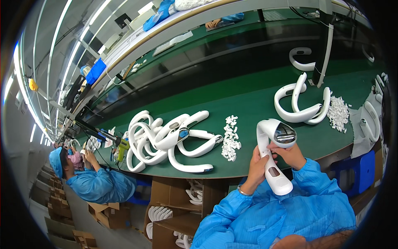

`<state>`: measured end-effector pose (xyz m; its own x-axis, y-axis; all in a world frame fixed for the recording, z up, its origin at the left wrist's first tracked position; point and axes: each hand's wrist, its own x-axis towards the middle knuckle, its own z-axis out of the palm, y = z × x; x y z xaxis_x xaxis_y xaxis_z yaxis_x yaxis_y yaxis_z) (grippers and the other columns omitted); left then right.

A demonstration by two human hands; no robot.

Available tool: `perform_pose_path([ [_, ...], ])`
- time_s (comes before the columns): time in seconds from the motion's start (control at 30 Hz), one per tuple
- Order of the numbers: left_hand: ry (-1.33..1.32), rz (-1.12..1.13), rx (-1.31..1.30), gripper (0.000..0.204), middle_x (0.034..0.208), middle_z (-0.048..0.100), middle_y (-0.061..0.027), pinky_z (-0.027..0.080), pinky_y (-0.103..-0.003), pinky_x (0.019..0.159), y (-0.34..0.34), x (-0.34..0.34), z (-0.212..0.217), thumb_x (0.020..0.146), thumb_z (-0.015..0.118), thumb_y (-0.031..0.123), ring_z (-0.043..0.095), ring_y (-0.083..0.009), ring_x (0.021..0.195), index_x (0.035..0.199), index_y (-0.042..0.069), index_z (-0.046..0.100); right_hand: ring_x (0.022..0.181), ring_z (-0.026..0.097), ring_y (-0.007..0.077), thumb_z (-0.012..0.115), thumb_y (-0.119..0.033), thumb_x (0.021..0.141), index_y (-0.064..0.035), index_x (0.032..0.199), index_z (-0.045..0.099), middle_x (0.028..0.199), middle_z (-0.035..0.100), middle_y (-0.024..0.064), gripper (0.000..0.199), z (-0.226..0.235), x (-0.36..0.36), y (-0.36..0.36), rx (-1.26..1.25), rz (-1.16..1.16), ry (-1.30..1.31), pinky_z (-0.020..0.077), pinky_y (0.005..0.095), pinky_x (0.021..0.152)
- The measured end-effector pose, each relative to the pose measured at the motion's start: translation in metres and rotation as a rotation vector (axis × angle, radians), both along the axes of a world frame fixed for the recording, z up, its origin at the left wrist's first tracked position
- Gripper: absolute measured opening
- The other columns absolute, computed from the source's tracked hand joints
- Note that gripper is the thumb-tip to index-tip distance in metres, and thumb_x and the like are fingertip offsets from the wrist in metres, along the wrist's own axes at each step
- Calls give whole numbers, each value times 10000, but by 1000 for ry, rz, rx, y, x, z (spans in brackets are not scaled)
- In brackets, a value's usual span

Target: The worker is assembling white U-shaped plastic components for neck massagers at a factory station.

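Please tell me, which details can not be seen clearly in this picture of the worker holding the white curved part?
- Head view: the back of the white curved part is turned away; the left hand and right hand cover its middle.
- The small white pieces on the green table are too small to tell their shape.
- The cardboard boxes below are half hidden by the table edge.
- The picture rim is dark and bent.

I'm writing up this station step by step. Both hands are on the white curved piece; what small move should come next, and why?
Probably reach the right hand to the small white parts on the green mat. The left hand already steadies the white curved piece, its oval slot looks empty, and that pile lies just left of it.
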<state>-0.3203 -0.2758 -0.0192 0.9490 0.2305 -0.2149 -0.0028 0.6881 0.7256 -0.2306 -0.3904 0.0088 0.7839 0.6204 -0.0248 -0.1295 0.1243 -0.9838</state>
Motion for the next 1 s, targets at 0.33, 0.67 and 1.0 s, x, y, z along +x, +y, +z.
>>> perform_pose_path([
  [0.33, -31, 23, -35, 476, 1120, 527, -135, 555, -357, 749, -6, -1, 2, 871, 424, 0, 600, -209, 892, 1326, 54, 294, 804, 624, 255, 623, -28, 772, -30, 1007, 634, 928, 626, 149, 235, 9, 0, -3, -246, 83, -585, 502, 362, 700],
  [0.67, -125, 40, 161, 589, 1202, 459, -149, 513, -320, 772, -5, -6, 4, 847, 415, 3, 566, -190, 906, 1384, 60, 181, 740, 615, 232, 734, -58, 607, -60, 726, 691, 770, 644, 72, 127, 55, -1, 3, -319, 37, -794, 504, 339, 688],
  [1.0, -156, -2, 323, 538, 1176, 475, -148, 509, -305, 731, -15, -12, -6, 919, 405, 77, 572, -175, 851, 1396, 22, 161, 720, 571, 127, 682, -25, 736, -3, 966, 576, 771, 574, 49, 254, 54, -9, -10, -456, 102, -298, 503, 261, 635],
])
